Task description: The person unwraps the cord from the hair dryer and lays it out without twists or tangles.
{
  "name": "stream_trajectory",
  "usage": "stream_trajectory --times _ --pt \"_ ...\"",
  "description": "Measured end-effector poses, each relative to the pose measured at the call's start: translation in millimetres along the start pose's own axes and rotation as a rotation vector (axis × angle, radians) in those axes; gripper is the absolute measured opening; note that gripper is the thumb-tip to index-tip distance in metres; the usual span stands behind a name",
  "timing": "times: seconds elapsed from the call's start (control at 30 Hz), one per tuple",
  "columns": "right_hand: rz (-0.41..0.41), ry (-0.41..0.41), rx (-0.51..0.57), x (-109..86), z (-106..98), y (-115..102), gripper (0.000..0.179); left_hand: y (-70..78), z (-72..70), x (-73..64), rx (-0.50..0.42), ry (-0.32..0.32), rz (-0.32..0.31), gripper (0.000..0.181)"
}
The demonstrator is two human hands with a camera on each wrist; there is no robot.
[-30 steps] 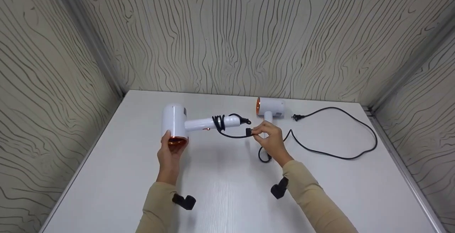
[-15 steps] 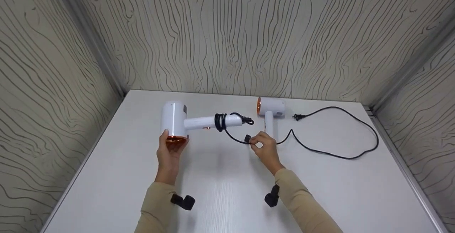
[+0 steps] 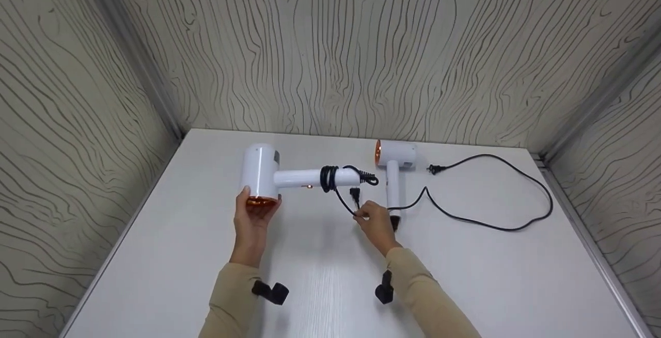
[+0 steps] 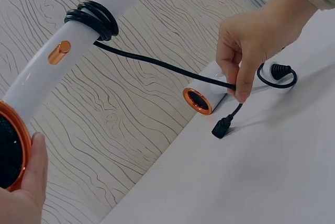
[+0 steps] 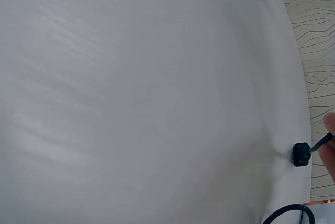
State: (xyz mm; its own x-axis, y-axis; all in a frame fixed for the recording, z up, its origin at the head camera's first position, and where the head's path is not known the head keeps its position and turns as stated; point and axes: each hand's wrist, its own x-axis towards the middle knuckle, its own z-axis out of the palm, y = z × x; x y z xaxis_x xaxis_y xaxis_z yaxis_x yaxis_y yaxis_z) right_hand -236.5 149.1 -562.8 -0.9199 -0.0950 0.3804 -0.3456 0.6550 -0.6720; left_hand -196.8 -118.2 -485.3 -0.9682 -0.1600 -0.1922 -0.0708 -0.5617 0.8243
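My left hand [image 3: 251,229] grips a white hair dryer [image 3: 260,170] by its head, near the orange-rimmed end, and holds it up off the table with the handle pointing right. Several turns of black cord [image 4: 99,22] are wound round that handle. Between thumb and fingertips my right hand [image 3: 377,224] pinches the cord's free end, just behind the black plug [image 4: 222,127], which sticks out beyond the fingers. From the wound turns to this pinch the cord runs slightly slack. In the right wrist view, only fingertips [image 5: 328,153] and the plug show at the right edge.
A second white hair dryer [image 3: 395,155] lies on the white table [image 3: 320,296] behind my right hand. Its black cord [image 3: 547,198] loops out to the right, ending in a plug [image 3: 436,169]. Patterned panels [image 3: 330,59] enclose the table's back and sides.
My right hand has moved left and down toward me with the cord end, and the cord is now wound closer to the handle's end. The held hair dryer has shifted slightly right.
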Motion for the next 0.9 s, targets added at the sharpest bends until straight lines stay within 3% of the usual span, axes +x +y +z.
stream_trajectory --times 0.13,0.3,0.53,0.77,0.9 --pt "0.029 -0.012 -0.035 -1.0 3.9 1.2 0.012 -1.1 0.8 -0.4 -0.012 -0.003 -0.003 0.057" --pt "0.009 -0.004 -0.044 -1.9 7.5 4.6 0.014 -2.9 1.2 -1.2 -0.014 -0.003 -0.004 0.053" --pt "0.042 -0.053 -0.017 -2.2 8.5 5.1 0.013 -2.1 3.6 -2.7 0.059 -0.027 0.012 0.057" --pt "-0.061 -0.087 -0.010 1.1 6.7 1.3 0.011 -1.5 8.1 -1.9 0.109 -0.025 0.011 0.058" --pt "-0.071 -0.112 -0.024 3.2 5.9 -2.6 0.010 -3.0 8.9 -2.9 0.125 -0.029 0.011 0.059"
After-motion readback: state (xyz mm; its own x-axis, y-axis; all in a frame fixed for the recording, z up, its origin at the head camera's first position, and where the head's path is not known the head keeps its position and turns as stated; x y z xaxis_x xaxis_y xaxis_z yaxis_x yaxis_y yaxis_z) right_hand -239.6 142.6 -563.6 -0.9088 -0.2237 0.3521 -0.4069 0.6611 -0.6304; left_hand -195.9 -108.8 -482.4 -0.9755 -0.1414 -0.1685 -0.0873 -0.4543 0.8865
